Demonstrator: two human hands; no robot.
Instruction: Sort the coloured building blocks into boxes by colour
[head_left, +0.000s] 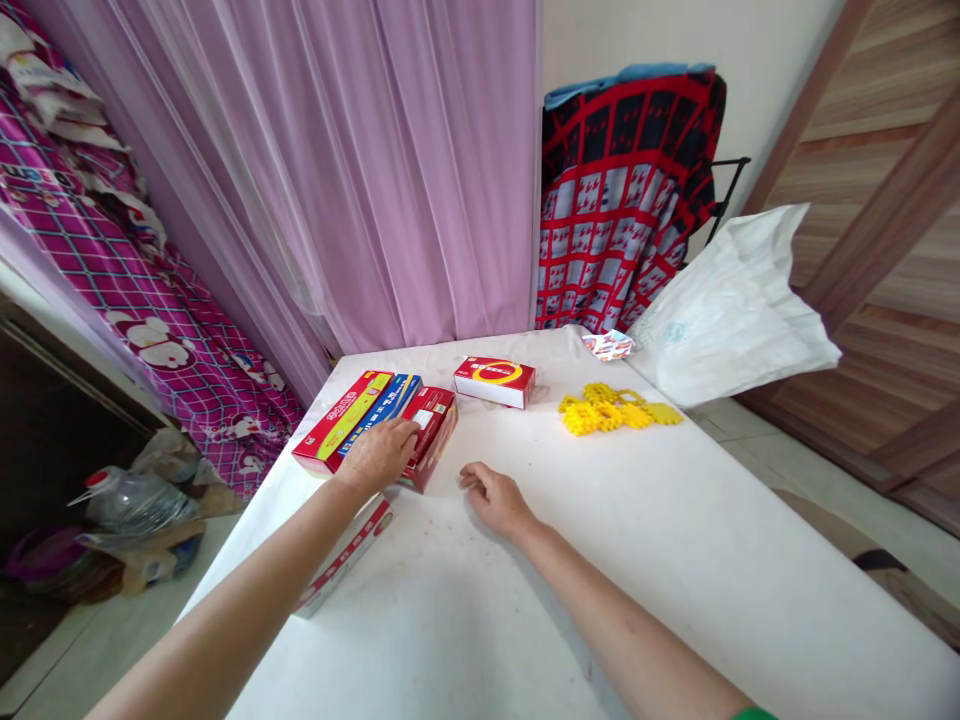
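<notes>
My left hand (381, 452) lies over a dark red box (433, 412), its fingers bent onto the top and its thumb hidden. Right beside that box are a blue box (391, 400) and a red box with a yellow-green band (345, 420), all three side by side. My right hand (493, 498) rests low over the table, just right of the dark red box and apart from it, fingers loosely curved with nothing in them. Partly under my left forearm stands a white and red box (349, 555).
Farther back on the white table (600, 560) lies a red box with a yellow ring (495, 382). Yellow flower-like pieces (611, 410) sit to the right, near a small patterned packet (609, 346) and a white bag (739, 310). Purple curtains (420, 180) hang behind.
</notes>
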